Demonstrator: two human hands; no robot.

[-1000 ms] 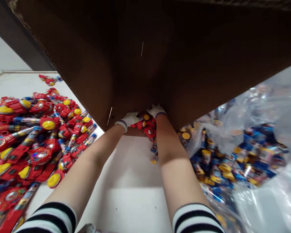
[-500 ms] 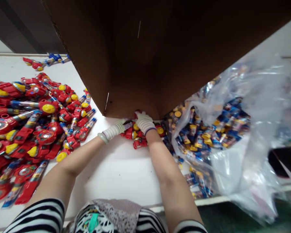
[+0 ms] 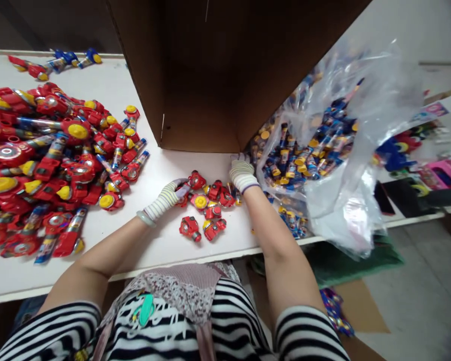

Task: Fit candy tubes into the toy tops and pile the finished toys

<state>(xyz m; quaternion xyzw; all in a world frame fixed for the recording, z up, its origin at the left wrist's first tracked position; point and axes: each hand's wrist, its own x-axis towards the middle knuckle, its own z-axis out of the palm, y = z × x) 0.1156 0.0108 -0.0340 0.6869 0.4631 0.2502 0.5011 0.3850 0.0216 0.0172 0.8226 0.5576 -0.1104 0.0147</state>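
Note:
My left hand [image 3: 167, 198], in a striped white glove with dark fingertips, is closed on a red toy [image 3: 182, 201] at the left of a small group. Beside it lie several loose red-and-yellow toy pieces [image 3: 200, 201], round and without tubes. My right hand [image 3: 243, 173], gloved alike, rests past this group by the box's lower right corner, with its fingers stretched forward and nothing visible in them. Just right of it are many small blue tubes with yellow caps [image 3: 300, 160], in and around a clear plastic bag [image 3: 346, 200].
A large cardboard box [image 3: 201, 135] stands open towards me behind the hands. On the left a big heap of red toys with tubes [image 3: 60, 160] covers the white table [image 3: 135, 245]. Blue and red toys [image 3: 65, 59] lie at the back left. A pink item [image 3: 443, 175] lies far right.
My hands have drawn apart, away from the loose toy pieces between them; the right moved to the right. The pieces lie more spread out. The view has shifted, showing more table and floor.

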